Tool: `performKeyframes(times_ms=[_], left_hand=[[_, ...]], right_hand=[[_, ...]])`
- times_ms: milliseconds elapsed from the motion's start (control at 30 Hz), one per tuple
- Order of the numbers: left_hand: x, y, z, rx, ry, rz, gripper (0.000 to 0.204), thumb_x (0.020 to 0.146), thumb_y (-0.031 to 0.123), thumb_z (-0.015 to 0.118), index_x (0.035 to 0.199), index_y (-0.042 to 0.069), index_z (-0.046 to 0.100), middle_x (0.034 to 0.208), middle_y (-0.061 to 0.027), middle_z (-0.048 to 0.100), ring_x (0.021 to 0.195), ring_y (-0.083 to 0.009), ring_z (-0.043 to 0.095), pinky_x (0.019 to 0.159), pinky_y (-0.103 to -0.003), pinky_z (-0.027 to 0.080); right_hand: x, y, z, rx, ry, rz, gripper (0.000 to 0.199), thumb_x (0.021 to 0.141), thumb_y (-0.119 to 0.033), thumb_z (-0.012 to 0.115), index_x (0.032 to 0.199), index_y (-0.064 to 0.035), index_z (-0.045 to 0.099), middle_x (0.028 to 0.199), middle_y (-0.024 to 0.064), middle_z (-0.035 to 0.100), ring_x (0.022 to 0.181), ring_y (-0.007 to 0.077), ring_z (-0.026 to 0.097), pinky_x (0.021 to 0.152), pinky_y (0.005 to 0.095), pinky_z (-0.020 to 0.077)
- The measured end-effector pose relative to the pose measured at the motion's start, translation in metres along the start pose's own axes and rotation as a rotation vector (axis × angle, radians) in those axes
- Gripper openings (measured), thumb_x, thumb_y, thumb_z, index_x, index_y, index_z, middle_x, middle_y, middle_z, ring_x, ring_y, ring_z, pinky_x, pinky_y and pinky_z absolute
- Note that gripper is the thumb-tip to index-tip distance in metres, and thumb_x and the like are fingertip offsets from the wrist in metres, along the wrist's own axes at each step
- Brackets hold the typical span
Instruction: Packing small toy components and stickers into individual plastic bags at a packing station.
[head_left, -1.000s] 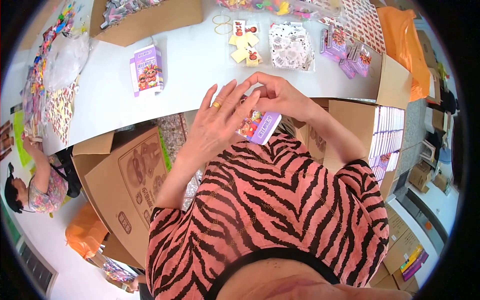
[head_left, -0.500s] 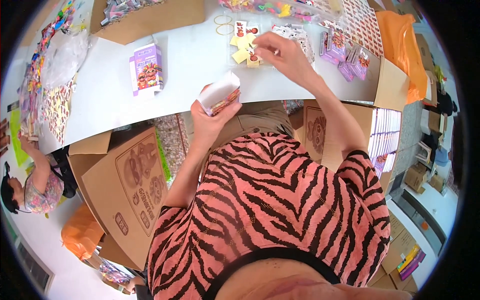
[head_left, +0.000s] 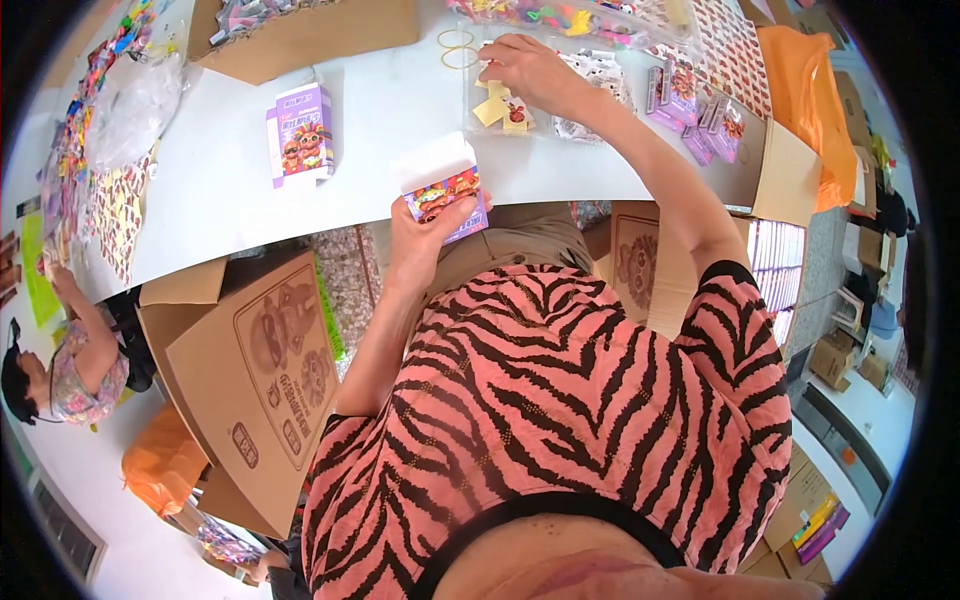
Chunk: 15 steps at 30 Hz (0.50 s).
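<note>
A small purple carton [head_left: 440, 192] with cartoon figures on its face is in my left hand [head_left: 420, 235], whose fingers and thumb wrap its sides. The carton's white top flap stands up, so its end looks unsealed. My right hand [head_left: 535, 72] is above a shallow clear tray [head_left: 478, 128], fingertips curled down at the small cards in it. Whatever is between those fingertips is hidden. Pale yellow cards [head_left: 490, 108] and a card with a red figure [head_left: 516, 112] lie just below that hand. Beside them is a pile of white printed packets [head_left: 598, 80].
Another purple carton [head_left: 303, 135] lies on the white table [head_left: 370, 125] at left. Filled purple cartons [head_left: 680, 90] lie at right. Yellow rings [head_left: 458, 60], a brown box [head_left: 320, 40] and sticker sheets [head_left: 120, 215] surround the area. Cardboard boxes [head_left: 250, 380] stand below the table edge; a person [head_left: 85, 360] sits far left.
My right hand has moved up and left over the cards, and some that showed before are now covered. My left hand has turned the carton so its printed face shows more.
</note>
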<state>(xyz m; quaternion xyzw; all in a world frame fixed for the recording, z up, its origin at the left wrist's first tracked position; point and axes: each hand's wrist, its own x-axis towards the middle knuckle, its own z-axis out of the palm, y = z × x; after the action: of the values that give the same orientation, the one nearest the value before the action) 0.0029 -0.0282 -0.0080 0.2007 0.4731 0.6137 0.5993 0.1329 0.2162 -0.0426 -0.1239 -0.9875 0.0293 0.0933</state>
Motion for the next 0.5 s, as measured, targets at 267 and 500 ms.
performKeyframes(times_ms=[267, 500], left_hand=[[0.007, -0.005, -0.001, 0.071, -0.002, -0.015, 0.033, 0.078, 0.007, 0.072, 0.106, -0.006, 0.059, 0.092, -0.0127, 0.067, 0.084, -0.0177, 0.066, 0.076, -0.029, 0.054], [0.008, -0.006, 0.004, 0.160, -0.007, 0.011, 0.035, 0.077, 0.008, 0.073, 0.107, -0.006, 0.060, 0.094, -0.0111, 0.068, 0.087, -0.0146, 0.065, 0.077, -0.027, 0.053]], right_hand=[[-0.007, 0.002, 0.004, 0.069, 0.034, 0.068, 0.030, 0.072, 0.001, 0.060, 0.099, -0.0092, 0.065, 0.119, 0.0075, 0.058, 0.114, 0.0263, 0.050, 0.100, 0.0360, 0.0394], [-0.009, 0.008, 0.003, 0.077, 0.007, 0.084, 0.027, 0.073, -0.001, 0.063, 0.099, -0.0080, 0.060, 0.122, 0.0061, 0.054, 0.116, 0.0266, 0.048, 0.099, 0.0387, 0.0403]])
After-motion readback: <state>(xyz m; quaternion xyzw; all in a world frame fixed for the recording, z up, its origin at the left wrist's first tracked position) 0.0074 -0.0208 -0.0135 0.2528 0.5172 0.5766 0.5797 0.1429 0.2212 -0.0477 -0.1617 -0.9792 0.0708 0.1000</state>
